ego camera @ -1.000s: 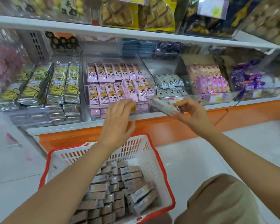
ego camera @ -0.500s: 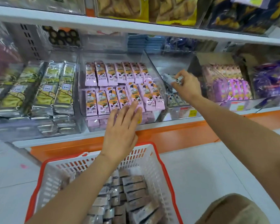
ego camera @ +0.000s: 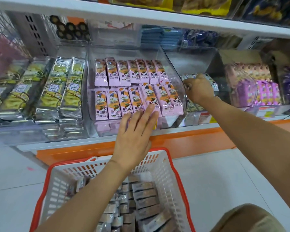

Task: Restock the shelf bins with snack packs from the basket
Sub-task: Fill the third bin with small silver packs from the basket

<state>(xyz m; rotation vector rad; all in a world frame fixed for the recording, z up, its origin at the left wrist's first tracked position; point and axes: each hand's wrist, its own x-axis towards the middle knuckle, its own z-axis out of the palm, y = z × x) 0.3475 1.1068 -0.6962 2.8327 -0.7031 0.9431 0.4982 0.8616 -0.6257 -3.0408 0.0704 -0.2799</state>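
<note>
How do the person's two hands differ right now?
The left hand is open, fingers straight, at the front of the clear bin of pink snack packs; the right hand is curled, seemingly round a white snack pack. The left hand is outside that bin; the right hand reaches inside the neighbouring bin. Both are bare.

Grey-brown wrapped snack packs (ego camera: 146,198) are stacked in a red-rimmed white plastic basket (ego camera: 162,166). A clear shelf bin (ego camera: 189,61) is part-filled.
</note>
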